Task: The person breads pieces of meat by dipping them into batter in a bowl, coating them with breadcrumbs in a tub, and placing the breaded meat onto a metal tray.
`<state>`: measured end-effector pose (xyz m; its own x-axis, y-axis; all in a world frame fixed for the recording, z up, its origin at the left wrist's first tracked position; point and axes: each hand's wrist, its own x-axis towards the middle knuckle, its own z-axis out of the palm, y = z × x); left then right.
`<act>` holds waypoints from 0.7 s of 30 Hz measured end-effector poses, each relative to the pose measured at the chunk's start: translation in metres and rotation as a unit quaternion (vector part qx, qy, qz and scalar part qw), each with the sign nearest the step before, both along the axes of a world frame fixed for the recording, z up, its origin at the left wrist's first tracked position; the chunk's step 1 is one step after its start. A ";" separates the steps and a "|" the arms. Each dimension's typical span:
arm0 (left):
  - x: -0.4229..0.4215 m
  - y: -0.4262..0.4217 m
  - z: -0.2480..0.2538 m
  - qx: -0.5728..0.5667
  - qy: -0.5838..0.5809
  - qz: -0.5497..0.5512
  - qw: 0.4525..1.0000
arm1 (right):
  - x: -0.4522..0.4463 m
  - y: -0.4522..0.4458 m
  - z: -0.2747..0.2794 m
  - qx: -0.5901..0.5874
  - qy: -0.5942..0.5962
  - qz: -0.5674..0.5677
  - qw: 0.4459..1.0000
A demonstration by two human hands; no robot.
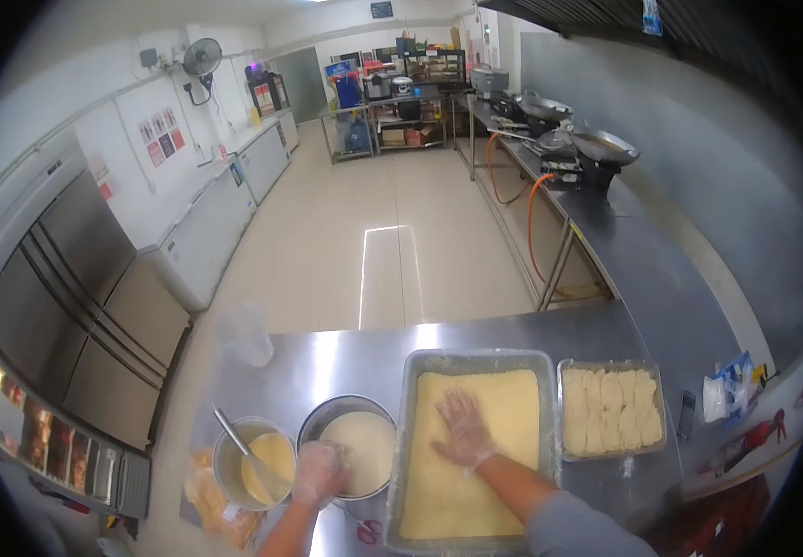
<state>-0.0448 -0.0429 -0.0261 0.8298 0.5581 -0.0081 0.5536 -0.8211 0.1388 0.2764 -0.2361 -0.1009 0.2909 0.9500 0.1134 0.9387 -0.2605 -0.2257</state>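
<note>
Left grip [320, 473] at bowl [327, 414], right grip [463, 431] — spread on crumbs [457, 499]

Two hands show: the right hand [462, 429] in one tub [405, 446], the left hand [320, 472] to the tub's left. Also left of the tub are two pots [346, 405] [228, 469], the farther one with one whisk [234, 433], plus one bag [220, 515], one pair of scissors [369, 531] and one clear jug [257, 349]. Right of the tub come one tray [614, 455], its pieces [610, 408] too merged to count, and one phone [687, 413]. Beyond the tub: two large woks [606, 147] [547, 107] rightward, one fan [202, 58] leftward.
</note>
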 end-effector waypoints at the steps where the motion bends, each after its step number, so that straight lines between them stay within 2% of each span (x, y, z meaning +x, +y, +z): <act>1: -0.001 -0.001 0.003 0.000 0.001 0.002 1.000 | -0.004 -0.002 -0.005 -0.011 0.000 0.000 1.000; 6: 0.007 0.000 0.029 -0.028 -0.066 -0.014 0.997 | -0.003 -0.008 0.000 -0.031 -0.063 -0.012 0.997; 7: 0.006 0.000 0.031 -0.033 -0.075 -0.012 0.997 | -0.005 -0.008 0.001 -0.031 -0.046 -0.013 0.998; 9: 0.002 -0.003 0.014 -0.027 -0.093 -0.017 0.995 | -0.006 -0.020 -0.004 -0.051 -0.007 -0.004 0.999; 12: -0.007 0.008 -0.006 0.005 -0.119 -0.039 0.992 | -0.009 -0.014 0.005 -0.059 -0.017 -0.009 0.998; 15: 0.007 0.006 0.001 -0.018 -0.124 -0.032 0.992 | -0.002 -0.020 -0.017 0.006 0.024 -0.003 1.000; 17: 0.002 0.004 0.004 -0.027 -0.078 -0.015 0.996 | 0.005 -0.023 -0.028 0.120 0.074 -0.024 0.990; 18: -0.002 0.001 0.003 0.001 -0.127 -0.019 0.992 | 0.001 -0.027 -0.030 0.170 0.106 -0.035 0.979; 20: -0.006 0.003 -0.016 0.027 -0.174 -0.023 0.984 | 0.009 -0.034 -0.030 0.169 0.099 -0.084 0.977; 21: -0.007 0.003 -0.015 0.029 -0.173 -0.025 0.984 | 0.015 -0.042 -0.043 0.191 0.175 -0.095 0.961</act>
